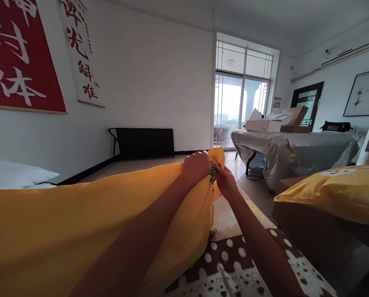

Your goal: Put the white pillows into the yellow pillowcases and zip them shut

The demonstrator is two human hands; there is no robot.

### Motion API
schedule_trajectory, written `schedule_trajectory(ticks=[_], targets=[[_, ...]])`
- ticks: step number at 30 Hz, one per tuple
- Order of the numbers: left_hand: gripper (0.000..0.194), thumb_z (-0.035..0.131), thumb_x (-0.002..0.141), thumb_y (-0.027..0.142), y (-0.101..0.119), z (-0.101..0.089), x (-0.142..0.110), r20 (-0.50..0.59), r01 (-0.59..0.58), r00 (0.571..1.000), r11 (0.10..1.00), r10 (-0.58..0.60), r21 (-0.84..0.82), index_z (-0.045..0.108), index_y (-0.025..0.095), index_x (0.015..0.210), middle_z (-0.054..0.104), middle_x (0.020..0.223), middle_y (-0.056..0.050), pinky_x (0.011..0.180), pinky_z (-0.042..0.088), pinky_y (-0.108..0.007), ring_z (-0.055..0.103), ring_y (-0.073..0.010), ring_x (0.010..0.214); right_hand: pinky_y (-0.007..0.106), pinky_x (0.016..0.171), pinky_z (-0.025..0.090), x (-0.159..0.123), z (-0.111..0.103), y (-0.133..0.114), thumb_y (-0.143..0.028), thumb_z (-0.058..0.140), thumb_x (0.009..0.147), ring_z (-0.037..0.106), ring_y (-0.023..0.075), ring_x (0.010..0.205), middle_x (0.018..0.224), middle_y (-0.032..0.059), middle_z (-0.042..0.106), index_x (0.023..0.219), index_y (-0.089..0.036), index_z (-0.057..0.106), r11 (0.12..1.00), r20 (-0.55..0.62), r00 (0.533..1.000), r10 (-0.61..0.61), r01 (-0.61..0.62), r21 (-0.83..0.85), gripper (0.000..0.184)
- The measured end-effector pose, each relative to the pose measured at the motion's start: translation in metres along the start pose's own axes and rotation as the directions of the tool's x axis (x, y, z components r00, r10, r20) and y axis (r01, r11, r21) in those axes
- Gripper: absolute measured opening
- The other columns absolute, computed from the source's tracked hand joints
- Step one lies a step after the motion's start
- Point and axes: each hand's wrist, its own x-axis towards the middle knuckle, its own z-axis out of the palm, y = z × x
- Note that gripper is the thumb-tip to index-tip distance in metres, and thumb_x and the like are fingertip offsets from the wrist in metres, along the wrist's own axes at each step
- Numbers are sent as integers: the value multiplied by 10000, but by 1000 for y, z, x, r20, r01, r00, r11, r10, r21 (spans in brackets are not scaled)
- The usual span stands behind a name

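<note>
A large yellow duvet cover (116, 206) spreads from the left edge to the middle of the view, its right side raised and gathered in my hands. My left hand (197, 166) is closed over the upper edge of the cloth. Right beside it, my right hand (226, 180) pinches the same edge between thumb and fingers, near a green printed pattern (213, 172). Another bit of printed pattern (212, 234) shows lower on the hem. Beneath the cover lies a brown and white dotted bed sheet (224, 264).
A yellow pillow (335, 194) lies at the right, and a white pillow (14, 174) at the far left. Behind, a plastic-covered table (283, 150) holds an open cardboard box (294, 117). A black folded panel (144, 142) leans by the wall.
</note>
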Motion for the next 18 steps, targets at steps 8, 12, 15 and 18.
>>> schedule_trajectory(ticks=[8,12,15,18], targets=[[396,393,878,460,-5,12,11,71,-77,995,996,74,37,637,151,919,670,894,-152,676,477,-366,647,-313,863,359,899,443,-71,-73,78,-396,632,733,566,224,1016,1035,29,674,1017,-235,671,880,289,894,342,-197,-432,328],[450,414,862,520,-10,-7,18,25,-78,997,997,78,20,652,139,886,647,831,-154,631,443,-360,630,-309,809,286,811,478,-69,-90,75,-263,643,662,597,193,937,1021,10,676,995,-222,681,760,295,874,386,-120,-638,338],[546,380,836,623,-20,-32,20,-77,-60,995,998,58,-20,648,150,783,621,734,-123,613,414,-353,603,-268,726,235,612,450,-66,-83,87,-172,604,585,573,153,662,660,-19,642,672,-163,670,669,253,905,341,-45,-742,109],[571,416,781,685,-30,-57,22,-189,31,982,999,-29,11,628,158,720,578,652,-93,631,407,-356,575,-253,720,221,518,362,-72,-62,110,-156,505,594,472,120,536,467,-31,485,435,-160,495,633,174,953,248,-23,-773,159]])
